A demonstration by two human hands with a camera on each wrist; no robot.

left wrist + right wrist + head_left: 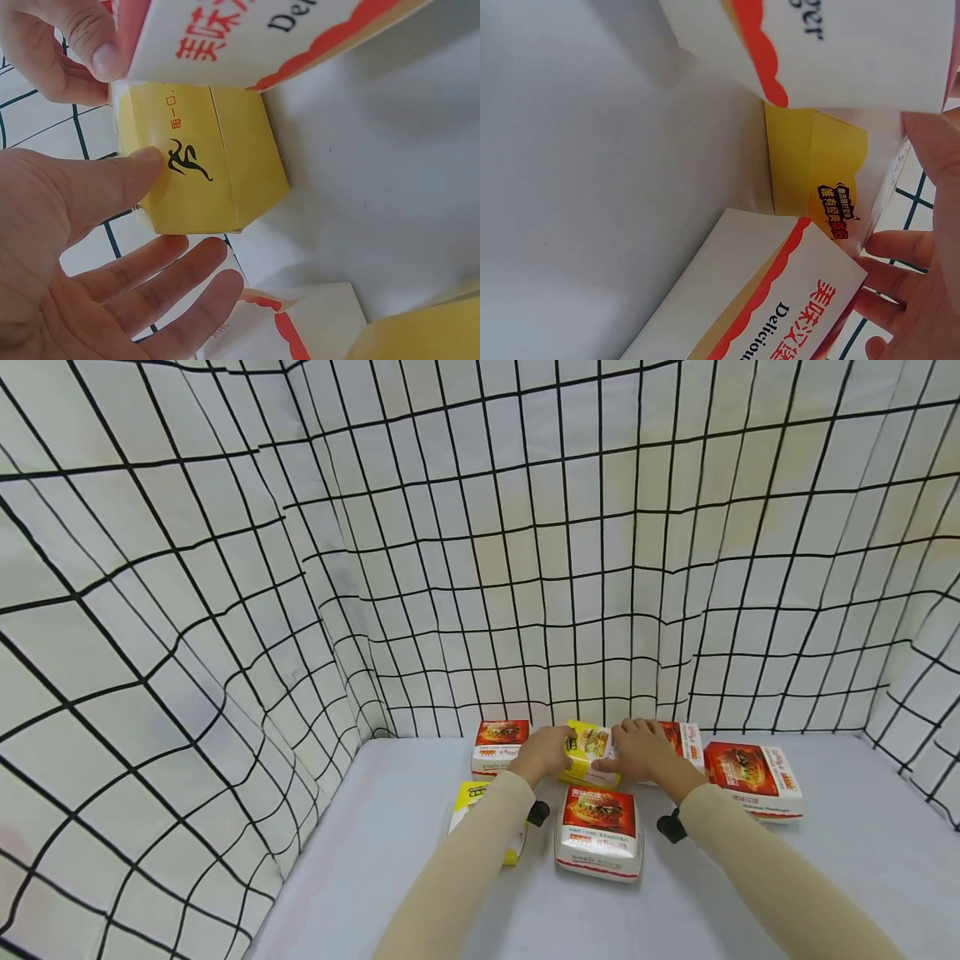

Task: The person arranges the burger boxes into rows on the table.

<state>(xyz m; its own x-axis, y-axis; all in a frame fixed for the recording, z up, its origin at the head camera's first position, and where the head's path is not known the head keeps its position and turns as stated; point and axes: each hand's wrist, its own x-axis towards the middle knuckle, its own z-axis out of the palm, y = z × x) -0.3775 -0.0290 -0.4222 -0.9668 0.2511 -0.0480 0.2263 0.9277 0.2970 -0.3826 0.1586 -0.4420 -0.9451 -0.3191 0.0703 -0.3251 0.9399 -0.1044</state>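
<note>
Both hands hold a yellow burger box [587,753] in the back row, one at each side. My left hand [545,752] is at its left; in the left wrist view the thumb [127,176] touches the yellow face while the other fingers run along the side. At the right end, my right hand [641,750] has its thumb across the front corner and its fingers around the far side. Right beside that hand is a red-topped burger box [692,745], partly covered by it. Another red-topped box [597,832] sits in front, between the forearms.
At the back left stands a red-and-white box [501,743]; a further one [753,777] lies angled at the right. Under the left forearm, a yellow box [471,795] is partly hidden. Black netting [577,577] over white sheeting surrounds the white table [360,860] at back and sides.
</note>
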